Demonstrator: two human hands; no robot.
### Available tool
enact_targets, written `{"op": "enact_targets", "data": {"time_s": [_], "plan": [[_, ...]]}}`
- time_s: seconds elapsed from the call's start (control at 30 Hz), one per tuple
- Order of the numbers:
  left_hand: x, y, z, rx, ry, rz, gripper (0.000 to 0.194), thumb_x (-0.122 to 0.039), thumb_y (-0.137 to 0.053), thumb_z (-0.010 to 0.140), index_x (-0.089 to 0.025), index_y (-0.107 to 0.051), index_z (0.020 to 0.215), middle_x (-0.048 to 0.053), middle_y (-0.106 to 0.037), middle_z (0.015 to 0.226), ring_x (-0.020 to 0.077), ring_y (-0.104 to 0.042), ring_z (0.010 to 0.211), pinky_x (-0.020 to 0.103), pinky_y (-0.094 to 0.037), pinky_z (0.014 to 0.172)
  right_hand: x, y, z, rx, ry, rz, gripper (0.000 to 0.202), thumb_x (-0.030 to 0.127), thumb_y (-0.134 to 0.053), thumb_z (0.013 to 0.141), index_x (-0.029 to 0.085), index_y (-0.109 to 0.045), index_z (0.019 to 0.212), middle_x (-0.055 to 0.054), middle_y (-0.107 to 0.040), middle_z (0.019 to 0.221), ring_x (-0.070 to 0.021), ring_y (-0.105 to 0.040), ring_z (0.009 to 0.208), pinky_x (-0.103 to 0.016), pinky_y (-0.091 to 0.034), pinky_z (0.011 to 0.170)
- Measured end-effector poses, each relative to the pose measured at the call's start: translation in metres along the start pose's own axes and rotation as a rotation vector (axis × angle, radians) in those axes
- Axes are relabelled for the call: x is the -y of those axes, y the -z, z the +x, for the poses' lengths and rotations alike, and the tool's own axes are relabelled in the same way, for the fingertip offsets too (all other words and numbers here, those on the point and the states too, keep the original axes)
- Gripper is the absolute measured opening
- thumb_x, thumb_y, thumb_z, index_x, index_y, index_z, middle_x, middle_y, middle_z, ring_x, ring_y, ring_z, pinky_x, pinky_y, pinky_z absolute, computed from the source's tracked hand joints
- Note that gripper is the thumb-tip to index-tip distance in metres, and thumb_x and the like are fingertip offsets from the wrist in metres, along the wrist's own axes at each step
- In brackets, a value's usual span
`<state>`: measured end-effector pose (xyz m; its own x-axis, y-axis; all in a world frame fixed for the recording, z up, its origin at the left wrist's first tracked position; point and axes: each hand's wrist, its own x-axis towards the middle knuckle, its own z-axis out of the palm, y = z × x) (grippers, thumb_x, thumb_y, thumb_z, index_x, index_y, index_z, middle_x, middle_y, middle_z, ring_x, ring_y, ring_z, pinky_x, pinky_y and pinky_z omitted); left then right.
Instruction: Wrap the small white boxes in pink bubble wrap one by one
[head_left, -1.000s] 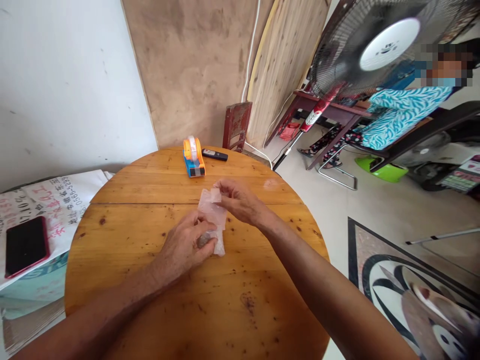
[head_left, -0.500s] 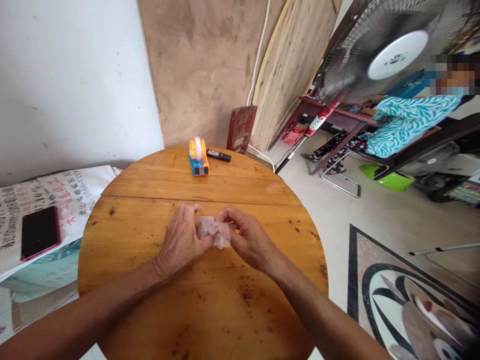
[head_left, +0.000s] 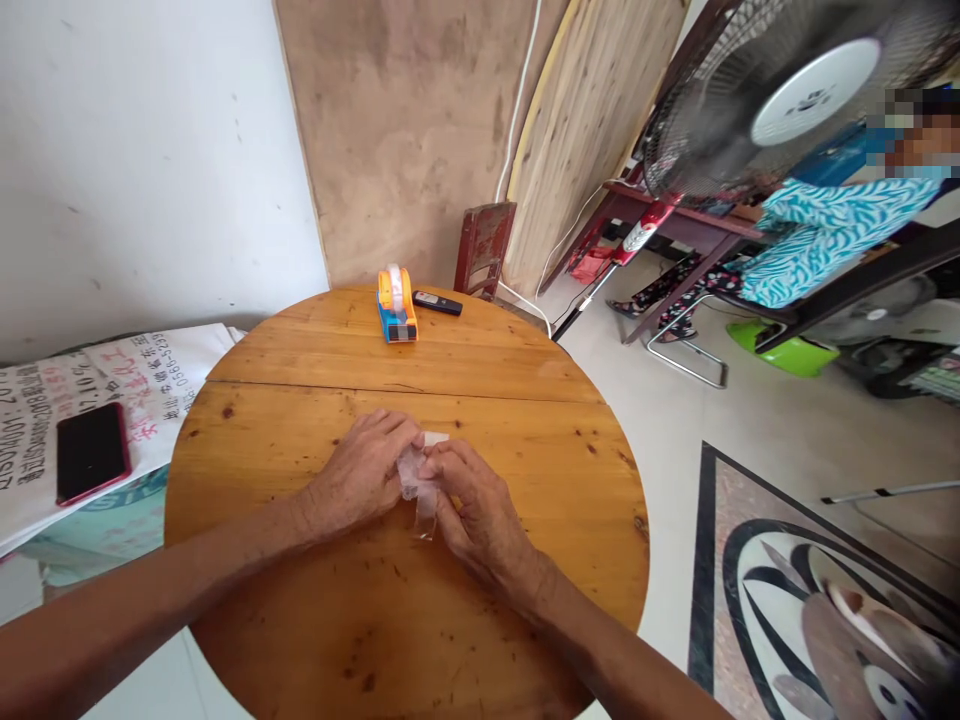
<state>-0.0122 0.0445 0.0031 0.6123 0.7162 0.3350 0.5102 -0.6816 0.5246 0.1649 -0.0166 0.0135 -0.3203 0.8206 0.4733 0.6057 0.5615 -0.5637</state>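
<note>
A small whitish, crinkled wrapped packet [head_left: 409, 472] is between my two hands, above the middle of the round wooden table [head_left: 300, 360]. My left hand [head_left: 365, 462] grips its left side with bent fingers. My right hand [head_left: 474, 505] pinches its right side, thumb and fingertips close together. A strip of clear tape [head_left: 425, 515] hangs from the packet toward me, beside the right thumb. Behind it a pale flap [head_left: 436, 438] sticks out past the fingertips. What the wrapping contains cannot be made out.
An orange and blue tape dispenser [head_left: 397, 305] and a black remote-like device [head_left: 437, 303] lie at the table's far edge. Left, a phone [head_left: 93, 453] rests on printed paper [head_left: 180, 370]. A standing fan [head_left: 787, 110] and a seated person [head_left: 832, 240] are at right.
My right hand has turned and moved closer to my left around the packet. The tape strip now hangs down toward me, and a pale flap shows behind. The view has shifted slightly.
</note>
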Motion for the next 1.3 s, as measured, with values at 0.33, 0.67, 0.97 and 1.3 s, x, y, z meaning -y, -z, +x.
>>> {"op": "enact_targets", "data": {"time_s": [0.33,0.67,0.97,1.3], "plan": [[0.022,-0.015,-0.013,-0.053,-0.188,-0.019,0.023,-0.022,-0.053,0.09,-0.017,-0.055,0.113,0.016,-0.057,0.135,0.0243,-0.052,0.127,0.04,-0.044,0.106,-0.01,-0.023,-0.01,-0.033,0.183,-0.35,0.025,0.005,-0.042,0.086,0.02,-0.061,0.09,-0.009,-0.066,0.1,-0.0213,-0.055,0.104,-0.033,-0.05,0.089],[0.006,-0.005,0.022,0.093,0.448,-0.669,0.021,-0.031,-0.063,0.072,-0.016,-0.061,0.087,0.0,-0.065,0.075,0.0152,-0.061,0.066,0.024,-0.047,0.057,-0.03,0.006,0.035,0.025,-0.191,0.212,0.008,0.019,-0.052,0.084,0.02,-0.06,0.084,-0.002,-0.064,0.08,-0.015,-0.057,0.074,-0.026,-0.046,0.065],[0.006,-0.014,0.035,0.096,0.649,-0.837,0.027,-0.029,-0.056,0.074,-0.016,-0.065,0.095,-0.001,-0.064,0.07,0.0126,-0.058,0.053,0.021,-0.043,0.044,-0.052,0.016,0.042,0.2,-0.449,0.788,0.049,0.037,-0.073,0.075,0.02,-0.056,0.117,-0.006,-0.065,0.109,-0.019,-0.062,0.096,-0.033,-0.05,0.084],[0.009,0.002,0.028,0.201,0.529,-1.016,0.047,-0.048,-0.067,0.078,-0.012,-0.067,0.11,0.006,-0.073,0.091,0.0177,-0.067,0.076,0.025,-0.05,0.068,-0.056,0.01,0.036,0.173,-0.482,0.784,0.089,0.03,-0.08,0.066,0.024,-0.034,0.143,-0.007,-0.064,0.111,-0.0233,-0.064,0.102,-0.041,-0.051,0.092]]}}
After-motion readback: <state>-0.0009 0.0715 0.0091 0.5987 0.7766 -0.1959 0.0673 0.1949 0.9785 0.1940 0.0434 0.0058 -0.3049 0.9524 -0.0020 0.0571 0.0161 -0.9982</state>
